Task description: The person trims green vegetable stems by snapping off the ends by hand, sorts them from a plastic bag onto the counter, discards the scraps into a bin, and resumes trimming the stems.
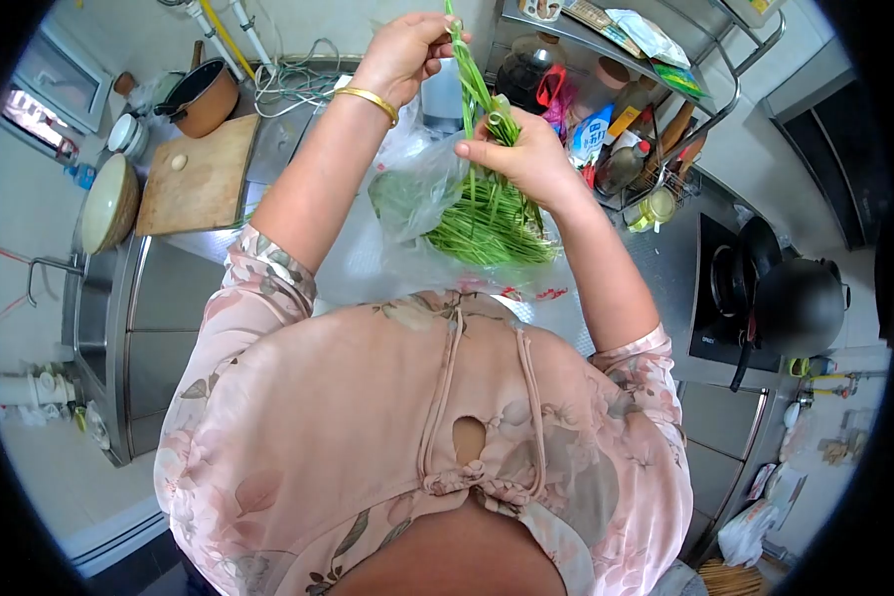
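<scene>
My left hand (419,58), with a gold bangle on its wrist, is closed in a pinch on the upper end of some long green chives (475,74). Lower and to the right, my right hand (528,159) grips the same chives in a small bunch, thumb pressed across them. Beneath both hands, a larger heap of chives (492,223) lies on a clear plastic bag (407,204) on the metal counter (343,268). The bag partly covers the heap's left side.
At left are a wooden cutting board (197,179), an orange pot (209,99) and a large bowl (112,204). A metal rack (606,50) with bottles and packets stands at back right. A black wok (800,306) sits by the stove (710,333).
</scene>
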The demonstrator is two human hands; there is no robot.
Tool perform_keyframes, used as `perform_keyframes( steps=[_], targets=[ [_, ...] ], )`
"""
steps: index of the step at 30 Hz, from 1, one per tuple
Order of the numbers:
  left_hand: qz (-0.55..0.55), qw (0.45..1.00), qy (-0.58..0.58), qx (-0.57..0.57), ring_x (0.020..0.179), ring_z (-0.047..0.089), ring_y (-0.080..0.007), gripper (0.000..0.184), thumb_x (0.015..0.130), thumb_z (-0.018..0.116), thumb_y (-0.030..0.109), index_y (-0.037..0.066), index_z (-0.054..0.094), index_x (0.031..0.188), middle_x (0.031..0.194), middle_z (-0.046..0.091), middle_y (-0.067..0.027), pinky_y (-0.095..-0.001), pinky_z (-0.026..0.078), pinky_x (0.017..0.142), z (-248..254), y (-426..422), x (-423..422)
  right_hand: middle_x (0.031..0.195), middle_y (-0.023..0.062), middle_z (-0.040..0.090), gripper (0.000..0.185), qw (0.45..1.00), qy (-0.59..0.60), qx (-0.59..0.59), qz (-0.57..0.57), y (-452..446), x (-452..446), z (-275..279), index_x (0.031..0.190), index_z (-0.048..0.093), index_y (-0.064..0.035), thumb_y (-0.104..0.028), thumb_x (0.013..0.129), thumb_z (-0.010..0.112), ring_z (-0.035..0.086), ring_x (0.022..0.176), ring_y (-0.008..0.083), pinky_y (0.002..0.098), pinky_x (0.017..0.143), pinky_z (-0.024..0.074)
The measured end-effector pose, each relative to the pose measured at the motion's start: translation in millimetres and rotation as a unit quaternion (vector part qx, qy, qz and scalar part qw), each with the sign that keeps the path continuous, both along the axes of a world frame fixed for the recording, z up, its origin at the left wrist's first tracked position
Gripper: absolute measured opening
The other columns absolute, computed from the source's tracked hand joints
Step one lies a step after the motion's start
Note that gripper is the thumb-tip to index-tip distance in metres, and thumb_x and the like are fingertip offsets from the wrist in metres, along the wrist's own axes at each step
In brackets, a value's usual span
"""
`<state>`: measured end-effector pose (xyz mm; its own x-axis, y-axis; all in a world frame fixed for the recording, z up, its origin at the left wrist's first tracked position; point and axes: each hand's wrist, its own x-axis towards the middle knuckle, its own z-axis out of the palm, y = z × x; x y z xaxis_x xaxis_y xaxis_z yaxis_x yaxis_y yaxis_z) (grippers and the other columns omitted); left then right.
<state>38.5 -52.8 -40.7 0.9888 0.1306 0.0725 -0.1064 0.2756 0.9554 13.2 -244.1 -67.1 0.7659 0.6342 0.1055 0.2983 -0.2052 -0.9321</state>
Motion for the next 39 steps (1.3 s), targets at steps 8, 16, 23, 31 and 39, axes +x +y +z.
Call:
perform_keyframes(
  steps=[8, 16, 23, 31, 39],
  targets=[
    [0.083, 0.994, -0.007, 0.074, 0.057, 0.047, -0.0027, 0.012, 0.08, 0.059, 0.018, 0.007, 0.056, 0.081, 0.074, 0.061, -0.0011, -0.0153, 0.031, 0.045, 2, -7, -5, 0.063, -0.0023, 0.051, 0.016, 0.994, 0.059, 0.076, -0.047, 9, 10, -3, 0.078, 0.057, -0.0025, -0.017, 0.076, 0.063, 0.044, 0.057, 0.0056, 0.0209, 0.053, 0.0354],
    [0.082, 0.991, -0.013, 0.102, 0.057, 0.046, -0.0026, 0.012, 0.078, 0.061, 0.018, 0.007, 0.056, 0.078, 0.07, 0.06, 0.0002, -0.0151, 0.032, 0.046, 5, -3, -10, 0.064, -0.0003, 0.052, 0.016, 0.976, 0.145, 0.153, -0.051, 5, 19, -9, 0.076, 0.06, -0.0008, -0.016, 0.077, 0.055, 0.044, 0.057, 0.0072, 0.0211, 0.054, 0.0343],
    [0.075, 0.996, 0.036, 0.007, 0.055, 0.044, -0.0051, 0.014, 0.081, 0.056, 0.016, 0.003, 0.055, 0.077, 0.067, 0.054, -0.0007, -0.0168, 0.034, 0.045, -5, 32, 7, 0.069, 0.0015, 0.054, 0.016, 0.948, 0.109, 0.278, -0.108, -2, 20, -6, 0.075, 0.058, -0.0016, -0.016, 0.078, 0.05, 0.045, 0.061, 0.0083, 0.0219, 0.058, 0.0356],
    [0.106, 0.992, 0.032, -0.059, 0.056, 0.045, -0.0058, 0.016, 0.082, 0.056, 0.016, 0.002, 0.054, 0.077, 0.068, 0.053, -0.0017, -0.0159, 0.035, 0.043, 0, 61, 10, 0.078, 0.0035, 0.058, 0.014, 0.961, 0.215, 0.173, -0.029, -40, 27, -22, 0.081, 0.056, -0.0039, -0.017, 0.08, 0.052, 0.05, 0.072, 0.0106, 0.023, 0.066, 0.0389],
    [0.125, 0.988, 0.039, -0.077, 0.058, 0.048, -0.0071, 0.014, 0.081, 0.057, 0.016, 0.003, 0.051, 0.079, 0.073, 0.057, -0.0048, -0.0162, 0.036, 0.043, -7, 66, 15, 0.085, 0.0072, 0.061, 0.016, 0.919, 0.339, 0.171, 0.101, -21, 6, -36, 0.088, 0.051, -0.0052, -0.02, 0.084, 0.05, 0.056, 0.075, 0.0103, 0.019, 0.048, 0.0378]
  ],
)
